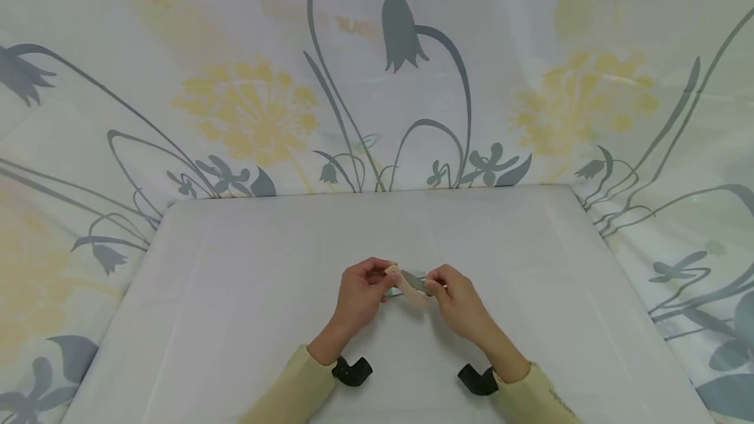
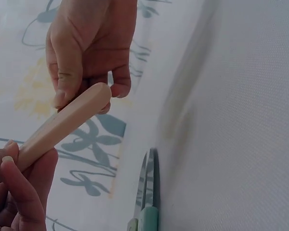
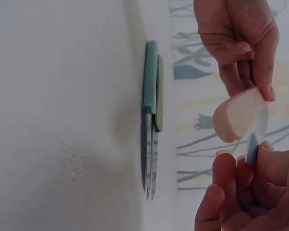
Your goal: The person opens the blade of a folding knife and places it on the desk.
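My left hand [image 1: 360, 290] pinches one end of a folding knife with a beige handle [image 2: 65, 125]. The handle slants away from those fingers, its rounded tip free near the other hand. My right hand [image 1: 461, 301] pinches the grey metal blade [image 3: 257, 134] between thumb and fingers. Blade and handle stand apart at a narrow angle, meeting at the left fingertips. Beneath the hands, a pair of scissors [image 3: 151, 82] with green handles lies on the white table; the hands partly hide it in the head view.
The white table top [image 1: 247, 260] runs back to a hanging cloth [image 1: 365, 97] with grey and yellow flowers, which also closes off both sides. Black wrist mounts [image 1: 353, 371] show at the cuffs of the pale yellow sleeves [image 1: 294, 388].
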`<action>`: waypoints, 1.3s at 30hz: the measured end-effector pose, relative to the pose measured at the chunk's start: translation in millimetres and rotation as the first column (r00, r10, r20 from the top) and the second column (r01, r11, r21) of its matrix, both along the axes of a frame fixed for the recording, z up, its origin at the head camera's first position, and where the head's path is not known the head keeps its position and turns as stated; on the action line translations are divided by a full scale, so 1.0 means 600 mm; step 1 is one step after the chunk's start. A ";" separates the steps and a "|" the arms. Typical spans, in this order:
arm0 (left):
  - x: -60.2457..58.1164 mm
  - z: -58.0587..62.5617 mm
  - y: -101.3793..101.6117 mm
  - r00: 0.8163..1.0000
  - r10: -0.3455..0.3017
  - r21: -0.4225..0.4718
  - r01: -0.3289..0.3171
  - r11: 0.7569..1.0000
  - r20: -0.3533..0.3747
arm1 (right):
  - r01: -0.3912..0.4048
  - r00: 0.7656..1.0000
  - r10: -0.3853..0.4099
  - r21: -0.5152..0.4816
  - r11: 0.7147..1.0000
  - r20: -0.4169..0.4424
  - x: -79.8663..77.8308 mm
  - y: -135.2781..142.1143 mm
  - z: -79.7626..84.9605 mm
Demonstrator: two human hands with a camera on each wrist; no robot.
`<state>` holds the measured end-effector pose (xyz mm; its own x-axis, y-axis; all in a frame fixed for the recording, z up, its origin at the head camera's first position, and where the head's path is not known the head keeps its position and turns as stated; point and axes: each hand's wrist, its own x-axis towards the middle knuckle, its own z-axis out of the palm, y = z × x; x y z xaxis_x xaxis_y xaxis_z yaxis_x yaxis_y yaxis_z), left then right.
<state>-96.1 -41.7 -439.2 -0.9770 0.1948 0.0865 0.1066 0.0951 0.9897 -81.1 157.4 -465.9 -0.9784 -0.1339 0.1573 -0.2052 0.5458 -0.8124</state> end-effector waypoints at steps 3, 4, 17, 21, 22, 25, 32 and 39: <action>0.000 -0.001 -0.002 1.000 0.013 0.017 -0.014 1.000 0.018 | 0.014 0.998 -0.010 -0.068 0.998 0.058 -0.002 0.004 -0.001; -0.002 -0.006 -0.002 0.999 0.021 0.031 -0.022 0.999 0.029 | 0.016 0.997 -0.008 -0.101 0.995 0.079 -0.003 0.005 -0.001; -0.014 -0.062 0.017 0.987 0.001 0.203 -0.034 0.979 0.159 | 0.225 0.950 -0.095 -0.441 0.869 0.296 -0.002 -0.003 -0.005; -0.007 -0.063 0.026 0.977 -0.100 0.135 0.075 0.988 0.186 | 0.242 0.950 -0.101 -0.496 0.834 0.294 0.000 -0.012 -0.004; -0.005 -0.060 0.028 0.976 -0.109 0.119 0.088 0.989 0.190 | 0.241 0.951 -0.099 -0.503 0.830 0.293 0.000 -0.013 -0.004; 0.002 -0.040 0.027 0.978 -0.115 0.090 0.101 0.991 0.176 | 0.232 0.955 -0.099 -0.498 0.835 0.280 0.001 -0.015 -0.003; 0.005 -0.011 0.012 0.978 -0.134 0.037 0.130 0.991 0.161 | 0.217 0.962 -0.116 -0.437 0.873 0.247 -0.008 -0.009 0.002; 0.001 -0.008 -0.016 0.984 -0.102 -0.103 0.118 0.988 0.146 | 0.226 0.967 -0.149 -0.421 0.878 0.208 -0.016 0.010 0.002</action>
<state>-95.5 -51.1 -443.7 -0.9501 0.3022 -0.0772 -0.0158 0.2007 0.9795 -91.0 163.3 -465.0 -0.9950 0.0994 -0.0078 0.0219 0.1409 -0.9898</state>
